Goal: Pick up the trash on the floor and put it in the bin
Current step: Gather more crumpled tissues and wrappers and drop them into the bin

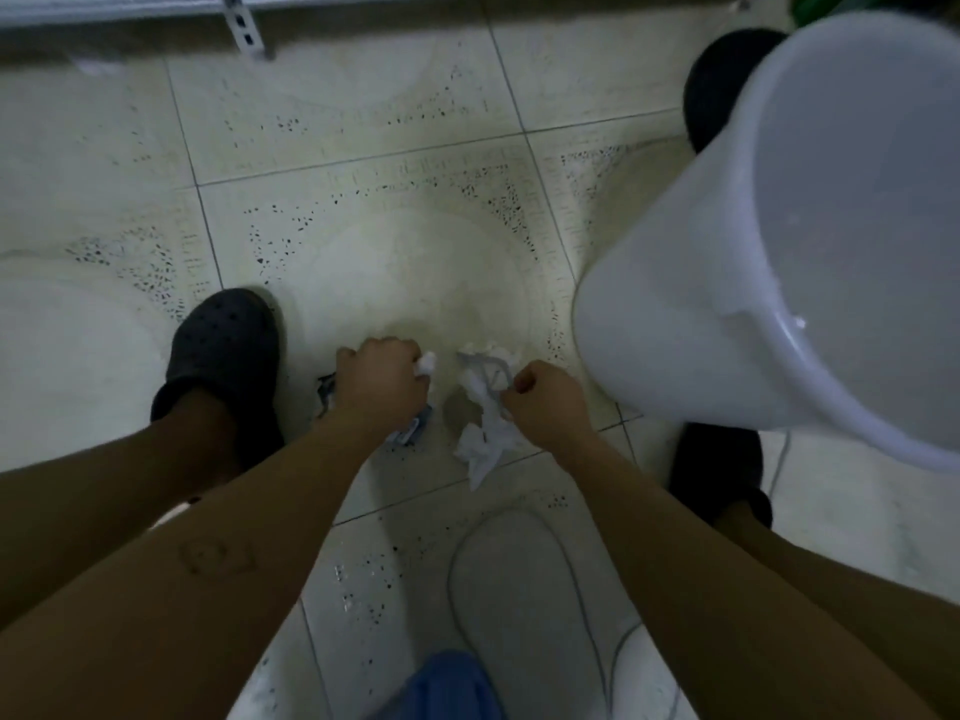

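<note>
Both my hands are down at the tiled floor between my feet. My left hand point(382, 379) is curled around a small white paper wad point(427, 363), and a grey-blue wrapper point(410, 433) pokes out below it. My right hand point(545, 402) pinches a long crumpled white tissue point(485, 433) that trails down toward me. The white plastic bin point(727, 304) stands just right of my right hand, its open mouth tilted toward the camera; its inside looks bare.
My dark clog point(223, 356) is planted left of the hands, and my other dark shoe point(717, 470) sits under the bin's rim. A metal rail with a bracket point(244, 28) runs along the top. A thin white cable point(587, 589) loops over the near tiles.
</note>
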A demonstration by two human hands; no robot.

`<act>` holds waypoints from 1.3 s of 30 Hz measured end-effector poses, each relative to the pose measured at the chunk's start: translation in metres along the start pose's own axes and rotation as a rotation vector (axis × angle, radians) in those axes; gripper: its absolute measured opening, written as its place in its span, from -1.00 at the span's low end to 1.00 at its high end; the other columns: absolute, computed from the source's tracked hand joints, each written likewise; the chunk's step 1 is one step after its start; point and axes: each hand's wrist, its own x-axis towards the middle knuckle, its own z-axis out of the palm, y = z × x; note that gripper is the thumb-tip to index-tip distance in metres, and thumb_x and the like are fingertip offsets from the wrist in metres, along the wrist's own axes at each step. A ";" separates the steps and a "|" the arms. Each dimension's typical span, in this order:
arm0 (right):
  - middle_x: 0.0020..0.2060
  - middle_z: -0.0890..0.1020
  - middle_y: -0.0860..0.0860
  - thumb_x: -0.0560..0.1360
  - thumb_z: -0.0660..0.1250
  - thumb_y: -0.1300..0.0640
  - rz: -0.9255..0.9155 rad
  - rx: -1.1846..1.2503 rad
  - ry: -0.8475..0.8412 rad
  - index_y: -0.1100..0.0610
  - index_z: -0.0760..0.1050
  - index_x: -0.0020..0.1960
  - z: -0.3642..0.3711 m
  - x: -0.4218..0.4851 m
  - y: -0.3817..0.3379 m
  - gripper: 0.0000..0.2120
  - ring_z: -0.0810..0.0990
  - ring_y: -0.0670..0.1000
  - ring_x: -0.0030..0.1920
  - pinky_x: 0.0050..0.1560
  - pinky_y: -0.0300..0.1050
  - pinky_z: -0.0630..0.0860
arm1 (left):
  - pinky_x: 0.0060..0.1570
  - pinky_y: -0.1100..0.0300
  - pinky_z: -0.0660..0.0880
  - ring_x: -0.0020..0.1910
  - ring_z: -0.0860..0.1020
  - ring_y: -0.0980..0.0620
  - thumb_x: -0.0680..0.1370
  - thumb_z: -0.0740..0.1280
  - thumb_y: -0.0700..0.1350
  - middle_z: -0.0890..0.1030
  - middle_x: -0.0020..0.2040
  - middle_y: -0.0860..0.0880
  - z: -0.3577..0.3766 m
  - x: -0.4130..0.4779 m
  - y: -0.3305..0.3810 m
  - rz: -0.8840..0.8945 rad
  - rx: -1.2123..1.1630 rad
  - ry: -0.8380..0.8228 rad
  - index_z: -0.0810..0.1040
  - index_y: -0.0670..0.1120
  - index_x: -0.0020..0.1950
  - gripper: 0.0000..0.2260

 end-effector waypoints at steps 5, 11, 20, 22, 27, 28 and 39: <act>-0.40 0.48 0.02 0.47 0.30 0.20 0.005 0.050 0.011 0.17 0.38 -0.31 -0.021 -0.023 -0.018 -0.80 0.45 0.01 -0.27 -0.42 -0.25 0.32 | -0.28 0.25 0.41 -0.23 0.52 -0.04 0.51 0.33 -0.03 0.48 -0.33 0.00 -0.037 -0.028 0.008 0.075 -0.318 -0.176 0.52 -0.09 -0.26 -0.80; -0.25 0.56 0.19 0.43 0.35 0.25 0.021 0.310 -0.170 0.19 0.41 -0.28 -0.053 -0.058 -0.037 -0.84 0.64 0.18 -0.12 -0.11 0.09 0.65 | -0.32 0.24 0.35 -0.42 0.42 0.16 0.43 0.46 -0.07 0.48 -0.45 0.13 -0.069 -0.060 0.035 0.096 -0.742 -0.300 0.51 0.00 -0.36 -0.80; -0.07 0.67 0.26 0.50 0.28 0.25 0.082 0.581 -0.125 0.29 0.53 0.03 -0.102 -0.091 -0.022 -0.84 0.70 0.06 -0.23 -0.23 -0.04 0.65 | -0.41 0.24 0.29 -0.44 0.38 0.05 0.45 0.39 -0.15 0.40 -0.44 -0.06 -0.083 -0.078 0.064 0.050 -0.541 -0.209 0.44 -0.13 -0.37 -0.78; -0.17 0.69 0.23 0.50 0.28 0.25 0.061 0.501 -0.021 0.25 0.51 -0.10 -0.115 -0.096 -0.015 -0.94 0.69 0.06 -0.29 -0.18 0.08 0.67 | -0.45 0.26 0.26 -0.43 0.38 0.07 0.46 0.38 -0.13 0.40 -0.46 -0.01 -0.084 -0.081 0.059 0.004 -0.383 -0.164 0.39 -0.09 -0.41 -0.72; -0.19 0.67 0.21 0.46 0.32 0.25 -0.067 0.283 0.033 0.14 0.40 -0.30 -0.148 -0.114 -0.017 -0.82 0.70 0.09 -0.26 -0.21 0.13 0.66 | -0.38 0.27 0.34 -0.30 0.51 0.01 0.47 0.37 -0.06 0.63 -0.24 -0.13 -0.092 -0.092 0.059 -0.002 -0.264 -0.092 0.61 -0.18 -0.21 -0.81; -0.15 0.67 0.25 0.46 0.30 0.26 -0.088 0.266 0.053 0.15 0.38 -0.30 -0.156 -0.118 -0.018 -0.81 0.71 0.10 -0.26 -0.23 0.14 0.66 | -0.39 0.29 0.35 -0.32 0.51 0.02 0.47 0.37 -0.04 0.65 -0.23 -0.13 -0.096 -0.094 0.064 0.018 -0.272 -0.055 0.62 -0.17 -0.20 -0.81; -0.29 0.68 0.09 0.51 0.32 0.19 -0.054 0.184 0.229 0.18 0.48 -0.08 -0.291 -0.152 0.023 -0.95 0.63 0.01 -0.49 -0.51 -0.18 0.53 | -0.30 0.22 0.45 -0.31 0.61 0.01 0.48 0.38 0.08 0.66 -0.30 -0.03 -0.173 -0.108 0.209 0.294 -0.318 0.074 0.63 -0.07 -0.17 -0.78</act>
